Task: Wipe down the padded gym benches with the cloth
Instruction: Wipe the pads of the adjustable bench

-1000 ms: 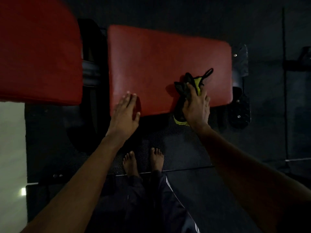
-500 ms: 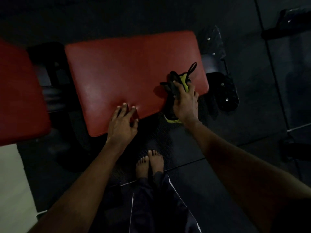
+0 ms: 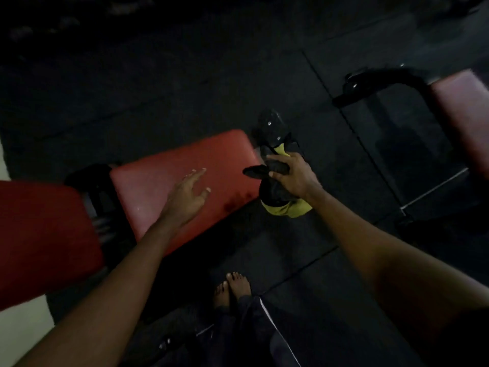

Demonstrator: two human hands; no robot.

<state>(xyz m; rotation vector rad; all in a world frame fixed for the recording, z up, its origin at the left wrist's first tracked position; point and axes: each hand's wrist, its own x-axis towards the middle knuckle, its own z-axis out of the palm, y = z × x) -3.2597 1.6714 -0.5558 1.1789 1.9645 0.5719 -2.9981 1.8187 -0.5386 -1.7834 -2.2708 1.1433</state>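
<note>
I judged the main risk was a snag. The cloth (image 3: 276, 194) hung in loose folds just past the end of the red bench (image 3: 164, 181), close to the black frame bracket (image 3: 270, 125), and a dangling end could have caught there. The dim light could also have hidden missed patches, and darker marks showed near the pad's right end. My right hand (image 3: 293, 178) gripped the bunched cloth over the floor. My left hand (image 3: 185, 197) was open, fingers spread, above the pad and apart from the cloth. I could not tell whether it touched the pad.
</note>
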